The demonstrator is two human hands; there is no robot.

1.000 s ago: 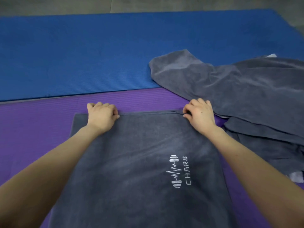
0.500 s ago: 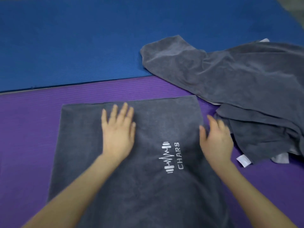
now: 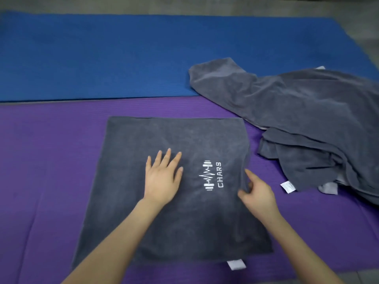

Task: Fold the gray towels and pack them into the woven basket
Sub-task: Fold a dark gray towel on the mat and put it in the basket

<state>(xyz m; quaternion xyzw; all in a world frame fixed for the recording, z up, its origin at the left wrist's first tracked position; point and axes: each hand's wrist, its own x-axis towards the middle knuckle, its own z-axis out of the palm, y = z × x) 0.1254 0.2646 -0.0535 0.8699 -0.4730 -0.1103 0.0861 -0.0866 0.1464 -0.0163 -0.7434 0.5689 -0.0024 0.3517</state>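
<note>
A gray towel (image 3: 131, 152) with a white "CHARS" logo lies folded flat on the purple mat (image 3: 51, 150) in front of me. My left hand (image 3: 162, 177) rests flat on its middle, fingers straight and spread. My right hand (image 3: 256, 193) is at the towel's right edge, with thumb and fingers pinching the fabric there. A heap of crumpled gray towels (image 3: 307, 111) lies to the right, partly on the blue mat. No woven basket is in view.
A blue mat (image 3: 102, 54) lies beyond the purple one, with gray floor (image 3: 184, 5) behind it. White care labels (image 3: 288, 186) stick out from the heap and from the folded towel's near edge.
Both hands slid back from the towel's far edge toward me. The left hand went from gripping the edge to lying flat. The right hand moved to the right edge and pinched it.
</note>
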